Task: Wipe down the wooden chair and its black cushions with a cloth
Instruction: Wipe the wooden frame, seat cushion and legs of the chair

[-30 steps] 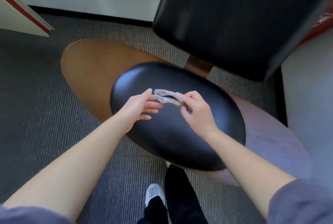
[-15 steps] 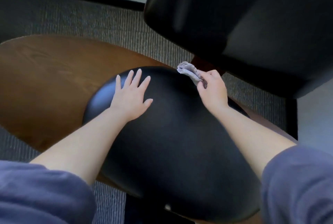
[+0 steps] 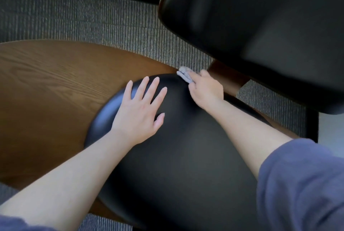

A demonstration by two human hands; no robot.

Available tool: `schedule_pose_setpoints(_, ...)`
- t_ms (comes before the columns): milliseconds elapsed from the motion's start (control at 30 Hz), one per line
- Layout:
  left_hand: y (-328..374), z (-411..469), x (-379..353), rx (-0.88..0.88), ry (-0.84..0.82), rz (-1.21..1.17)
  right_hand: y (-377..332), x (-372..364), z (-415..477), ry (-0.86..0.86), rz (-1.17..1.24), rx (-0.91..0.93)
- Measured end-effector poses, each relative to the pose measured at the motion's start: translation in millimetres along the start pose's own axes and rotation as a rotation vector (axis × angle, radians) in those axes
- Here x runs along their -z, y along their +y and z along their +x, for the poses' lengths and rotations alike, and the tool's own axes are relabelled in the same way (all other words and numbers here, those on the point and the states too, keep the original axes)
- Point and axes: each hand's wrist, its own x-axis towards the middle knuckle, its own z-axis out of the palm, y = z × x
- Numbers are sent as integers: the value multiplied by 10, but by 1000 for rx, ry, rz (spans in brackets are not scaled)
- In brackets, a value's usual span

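Right hand [image 3: 206, 91] is edging the cloth [image 3: 184, 75] farther along the seat cushion's [image 3: 186, 156] back rim, fingers pinching the wad. Left hand [image 3: 139, 111] is lying flat on the cushion, fingers spread. Cloth is looking limp and light, likely best gripped bunched.

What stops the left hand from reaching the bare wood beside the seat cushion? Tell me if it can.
Probably yes, nothing does. The left hand lies flat on the seat cushion near its edge, holding nothing, and the wood borders that edge with nothing between.
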Motion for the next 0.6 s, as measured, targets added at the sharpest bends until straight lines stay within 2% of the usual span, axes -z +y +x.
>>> schedule_pose_setpoints(67, -3, 0, 14, 8, 6, -13, -84, 27, 14, -15, -50, 87)
schedule_pose_setpoints(167, -19, -3, 32, 23, 12, -15, -38, 82, 124, -15, -165, 36)
schedule_pose_setpoints(300, -62, -1, 48, 17, 11, -23, -157, 62, 126, -21, -50, 102)
schedule_pose_setpoints(333, -88, -6, 53, 16, 13, -28, -172, 56, 117, -11, -39, 80)
schedule_pose_setpoints(467, -259, -88, 94, 24, 11, -54, -81, 94, 220, -56, 11, -318)
schedule_pose_setpoints(533, -340, -119, 116, 60, 15, -74, -167, 116, 285, -96, 12, -322)
schedule_pose_setpoints(600, -364, -121, 123, 103, 14, -102, -360, 108, 333, -85, 61, -220)
